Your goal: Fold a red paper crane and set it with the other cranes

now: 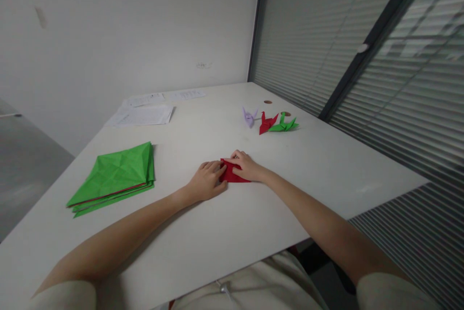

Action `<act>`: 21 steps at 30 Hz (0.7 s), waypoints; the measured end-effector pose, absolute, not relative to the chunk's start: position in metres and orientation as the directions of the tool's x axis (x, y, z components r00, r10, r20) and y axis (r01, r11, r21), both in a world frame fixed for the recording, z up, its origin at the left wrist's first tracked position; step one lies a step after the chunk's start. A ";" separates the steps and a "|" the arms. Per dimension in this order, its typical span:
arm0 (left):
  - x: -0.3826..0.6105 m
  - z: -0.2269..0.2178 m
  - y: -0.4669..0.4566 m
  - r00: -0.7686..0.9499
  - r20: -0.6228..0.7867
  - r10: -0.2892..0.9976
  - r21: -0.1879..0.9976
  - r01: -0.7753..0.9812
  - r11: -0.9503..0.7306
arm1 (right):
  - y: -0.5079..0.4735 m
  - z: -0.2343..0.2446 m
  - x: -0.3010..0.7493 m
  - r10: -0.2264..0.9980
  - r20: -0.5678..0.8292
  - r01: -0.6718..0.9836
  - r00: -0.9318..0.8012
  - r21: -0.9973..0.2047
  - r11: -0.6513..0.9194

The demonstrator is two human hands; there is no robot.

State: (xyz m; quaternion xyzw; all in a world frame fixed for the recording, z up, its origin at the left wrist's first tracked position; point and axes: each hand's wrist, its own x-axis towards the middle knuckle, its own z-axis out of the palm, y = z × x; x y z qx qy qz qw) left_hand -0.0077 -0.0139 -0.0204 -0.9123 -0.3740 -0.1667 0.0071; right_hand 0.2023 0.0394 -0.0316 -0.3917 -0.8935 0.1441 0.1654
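Observation:
A small folded red paper (231, 174) lies flat on the white table (224, 232) in front of me. My left hand (206, 180) rests on its left edge, fingers curled and pressing down on the paper. From the right, my right hand (246, 165) lies over the paper's top, its fingers pinching the upper fold. Both hands hide part of the paper.
A stack of green paper sheets (115, 177) with a red edge showing lies at the left. Three folded figures stand further back: purple (249, 116), red (267, 123) and green (284, 125). White printed sheets (145, 114) lie near the wall. Window blinds run along the right.

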 end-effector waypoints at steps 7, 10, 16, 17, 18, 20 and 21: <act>-0.007 -0.021 -0.014 0.670 0.306 0.676 0.069 0.693 -0.718 | 0.038 -0.030 0.203 0.743 0.183 0.643 -0.644 -0.397 0.655; -0.007 -0.023 -0.013 0.669 0.305 0.678 0.057 0.697 -0.714 | 0.039 -0.030 0.204 0.745 0.198 0.632 -0.638 -0.419 0.652; -0.007 -0.023 -0.012 0.672 0.307 0.674 0.060 0.693 -0.719 | 0.046 -0.036 0.194 0.822 0.250 0.634 -0.511 -0.536 0.557; -0.007 -0.023 -0.012 0.672 0.307 0.674 0.063 0.692 -0.719 | 0.047 -0.037 0.192 0.833 0.258 0.644 -0.490 -0.537 0.545; -0.007 -0.023 -0.012 0.671 0.308 0.674 0.065 0.692 -0.719 | 0.047 -0.038 0.191 0.839 0.265 0.656 -0.475 -0.529 0.538; -0.006 -0.022 -0.012 0.671 0.306 0.676 0.067 0.693 -0.718 | 0.047 -0.040 0.189 0.832 0.278 0.673 -0.479 -0.492 0.552; -0.006 -0.022 -0.012 0.671 0.303 0.677 0.067 0.693 -0.717 | 0.047 -0.041 0.189 0.824 0.284 0.678 -0.491 -0.469 0.566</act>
